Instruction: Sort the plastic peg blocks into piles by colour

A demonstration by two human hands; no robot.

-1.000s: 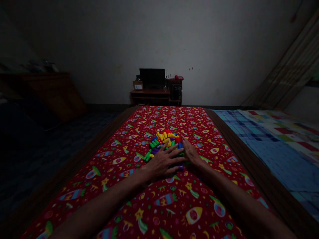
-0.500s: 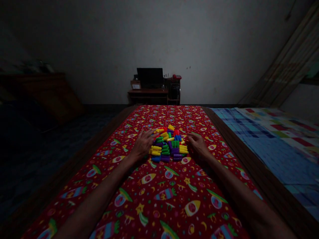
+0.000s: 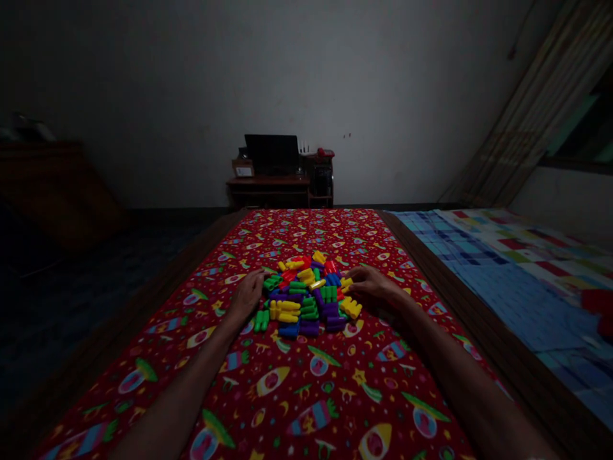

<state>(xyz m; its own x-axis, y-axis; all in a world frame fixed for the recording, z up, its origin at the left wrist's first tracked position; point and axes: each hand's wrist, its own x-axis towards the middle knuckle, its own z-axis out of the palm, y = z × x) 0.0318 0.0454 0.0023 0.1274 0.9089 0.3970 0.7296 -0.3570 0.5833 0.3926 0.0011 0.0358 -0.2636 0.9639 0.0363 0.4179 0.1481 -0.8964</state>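
Observation:
A heap of small plastic blocks (image 3: 309, 295) in yellow, green, blue, purple and red lies on a red cloth printed with rockets and stars (image 3: 306, 396). My left hand (image 3: 248, 295) rests on the cloth against the heap's left side, fingers curled toward green pieces. At the heap's right side my right hand (image 3: 371, 284) has its fingertips pinched at a yellow piece. Both forearms reach in from the bottom of the view.
The red cloth covers a long surface with a dark wooden border (image 3: 483, 332). A blue checked and patchwork sheet (image 3: 517, 268) lies to the right. A low desk with a dark monitor (image 3: 272, 153) stands against the far wall. The room is dim.
My hands came off the top of the heap and parted to its left and right sides. The heap has spread slightly, and the view has shifted rightward.

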